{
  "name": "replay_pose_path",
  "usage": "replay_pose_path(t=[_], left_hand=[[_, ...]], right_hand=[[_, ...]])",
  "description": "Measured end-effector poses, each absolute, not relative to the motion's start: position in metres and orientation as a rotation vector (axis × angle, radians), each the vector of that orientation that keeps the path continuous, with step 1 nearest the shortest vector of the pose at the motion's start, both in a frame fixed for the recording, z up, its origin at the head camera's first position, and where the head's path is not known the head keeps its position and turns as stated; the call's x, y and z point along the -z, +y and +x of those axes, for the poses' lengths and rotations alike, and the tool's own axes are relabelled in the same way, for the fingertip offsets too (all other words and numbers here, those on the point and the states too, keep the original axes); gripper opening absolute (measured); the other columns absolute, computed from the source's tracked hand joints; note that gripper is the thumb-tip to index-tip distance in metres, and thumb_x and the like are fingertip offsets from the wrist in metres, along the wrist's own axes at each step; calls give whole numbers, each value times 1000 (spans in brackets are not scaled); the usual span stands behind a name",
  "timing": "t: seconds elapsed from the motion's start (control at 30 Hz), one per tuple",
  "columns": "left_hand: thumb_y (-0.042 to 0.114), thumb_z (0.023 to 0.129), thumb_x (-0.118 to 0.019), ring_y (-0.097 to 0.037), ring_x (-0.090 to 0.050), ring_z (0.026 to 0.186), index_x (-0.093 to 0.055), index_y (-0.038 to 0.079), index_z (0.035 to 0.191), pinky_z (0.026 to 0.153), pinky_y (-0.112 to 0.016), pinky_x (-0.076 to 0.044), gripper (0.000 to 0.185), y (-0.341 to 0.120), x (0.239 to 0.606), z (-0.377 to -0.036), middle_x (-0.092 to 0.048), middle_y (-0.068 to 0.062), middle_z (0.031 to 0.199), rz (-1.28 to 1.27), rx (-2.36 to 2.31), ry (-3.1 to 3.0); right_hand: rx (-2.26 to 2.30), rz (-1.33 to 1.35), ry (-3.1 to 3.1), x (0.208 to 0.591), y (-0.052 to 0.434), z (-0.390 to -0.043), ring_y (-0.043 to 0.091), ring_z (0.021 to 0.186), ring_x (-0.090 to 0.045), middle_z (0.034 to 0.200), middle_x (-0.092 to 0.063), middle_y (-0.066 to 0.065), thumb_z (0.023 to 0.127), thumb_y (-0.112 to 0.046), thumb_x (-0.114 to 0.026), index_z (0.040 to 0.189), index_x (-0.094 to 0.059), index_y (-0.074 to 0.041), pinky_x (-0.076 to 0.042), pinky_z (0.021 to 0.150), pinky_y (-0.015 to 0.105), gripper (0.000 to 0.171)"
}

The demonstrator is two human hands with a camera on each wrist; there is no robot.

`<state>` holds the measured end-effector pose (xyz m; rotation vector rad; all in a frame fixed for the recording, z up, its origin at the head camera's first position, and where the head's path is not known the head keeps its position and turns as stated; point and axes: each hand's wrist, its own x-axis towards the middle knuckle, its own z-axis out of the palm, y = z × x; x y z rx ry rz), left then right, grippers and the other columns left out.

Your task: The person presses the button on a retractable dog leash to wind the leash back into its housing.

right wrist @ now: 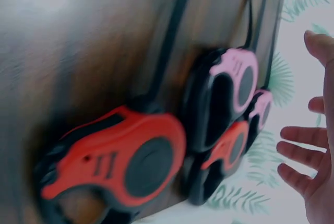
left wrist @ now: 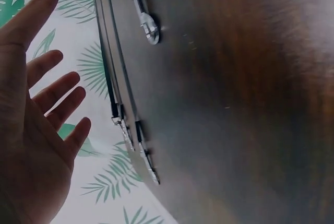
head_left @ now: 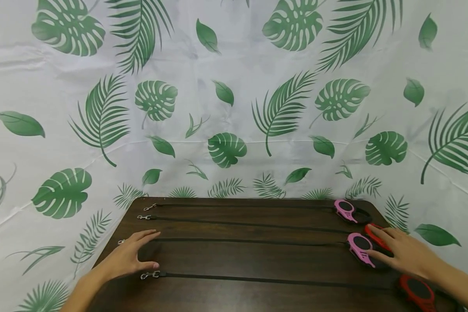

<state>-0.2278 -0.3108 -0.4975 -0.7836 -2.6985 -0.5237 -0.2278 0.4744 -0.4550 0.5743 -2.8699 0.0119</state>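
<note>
The left hand [head_left: 130, 255] lies open beside a metal leash clip [head_left: 150, 274]. The right hand [head_left: 403, 251], fingers spread and gripping nothing, rests over a pink retractable leash handle [head_left: 359, 248].

Glossy dark wood table [head_left: 226, 264]; smooth plastic leash handles [right wrist: 120, 166]; shiny metal clips [left wrist: 148, 28].

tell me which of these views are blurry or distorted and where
Head view: sharp, though the wide lens bows the leaf-print backdrop. Left wrist view: the left hand and metal clips are clear, while the table smears on the right. Right wrist view: soft all over, with the nearest red leash handle blurred.
</note>
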Motion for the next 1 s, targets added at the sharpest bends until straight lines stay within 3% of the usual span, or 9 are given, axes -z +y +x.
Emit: replay_pose_path(t=[0.17,0.37,0.57,0.67,0.77,0.83,0.9,1.0], left_hand=[[55,74,-93,-40,-64,123,-66,6,141,95,-61,-54,88,-309,503,-225,-65,-13,137,-775,543,-2761],[55,74,-93,-40,-65,119,-66,6,140,93,-59,-55,87,-308,507,-222,-66,-10,133,-786,613,-2814],[49,77,-93,-35,-68,113,-67,5,137,91,-52,-58,79,-307,512,-222,-68,-5,127,-877,647,-2788],[48,77,-94,-30,-69,111,-69,5,134,90,-48,-59,75,-308,515,-222,-69,-4,122,-939,652,-2749],[46,76,-94,-26,-69,108,-71,4,130,88,-44,-60,72,-310,518,-222,-70,-3,119,-999,666,-2714],[45,77,-94,-24,-70,106,-71,3,129,87,-42,-60,71,-311,520,-222,-70,-3,117,-1027,682,-2701],[44,77,-95,-24,-70,104,-71,2,128,86,-41,-61,70,-311,521,-223,-70,-4,116,-1040,696,-2696],[42,78,-95,-24,-70,101,-72,2,127,84,-40,-60,68,-311,522,-224,-70,-5,115,-1050,715,-2701]], right_hand=[[43,487,-2934,457,491,-216,45,100,-68,119,-67,26,91,-55,-78,145,-58,1,-56,76,64,80],[55,381,-3067,462,509,-208,26,80,-67,105,-70,15,96,-59,-71,146,-55,1,-56,63,51,80],[110,288,-3133,477,525,-194,34,77,-69,113,-70,29,97,-63,-67,145,-52,2,-56,62,57,83],[97,267,-3173,483,529,-184,34,80,-69,111,-70,25,99,-62,-64,145,-51,5,-56,64,57,82],[95,255,-3174,490,535,-173,23,72,-61,96,-66,11,100,-59,-64,145,-50,5,-53,61,43,79],[102,232,-3153,496,539,-166,15,64,-49,86,-56,3,100,-57,-67,146,-48,4,-44,56,34,79],[109,185,-3123,502,545,-160,15,60,-42,80,-50,2,98,-58,-69,149,-45,3,-37,54,31,83],[91,125,-3089,513,554,-152,17,61,-44,79,-50,4,95,-59,-71,149,-42,3,-38,53,32,88]])
